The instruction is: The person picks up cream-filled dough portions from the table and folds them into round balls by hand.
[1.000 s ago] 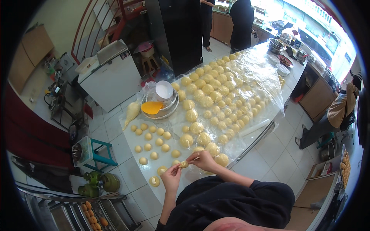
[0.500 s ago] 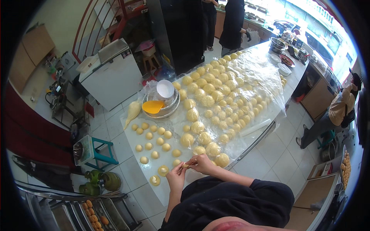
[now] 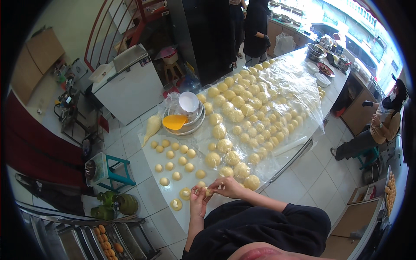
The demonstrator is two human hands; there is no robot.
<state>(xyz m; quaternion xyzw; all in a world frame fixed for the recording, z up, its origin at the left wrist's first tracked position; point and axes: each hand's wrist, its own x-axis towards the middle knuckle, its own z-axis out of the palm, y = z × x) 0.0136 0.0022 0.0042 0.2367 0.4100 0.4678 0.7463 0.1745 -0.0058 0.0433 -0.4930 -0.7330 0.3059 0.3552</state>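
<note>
My left hand [image 3: 199, 202] holds a small piece of pale yellow dough [image 3: 207, 191] above the table's near edge, its fingers curled round it. From the other side, my right hand [image 3: 228, 186] pinches the dough's edge with its fingertips. Just left of my hands lie two flattened dough discs, one dough disc [image 3: 176, 204] with a white dab of filling on top and another disc [image 3: 184, 193] much like it. Rows of small dough balls [image 3: 169, 166] rest beyond. Large dough balls [image 3: 241, 170] sit close to my right hand, several of them under clear plastic sheeting [image 3: 299, 93].
A full piping bag [image 3: 152, 128] lies at the table's left edge beside a metal bowl [image 3: 196, 128] with an orange scraper [image 3: 174, 121] and white paper cups [image 3: 188, 102]. A rolling pin-like white roll [image 3: 290, 144] lies along the right edge. People stand at the back and right.
My fingers have shifted around the dough, and the right fingers are raised a little more. The view has moved slightly. The person at the right has turned, hands now in front.
</note>
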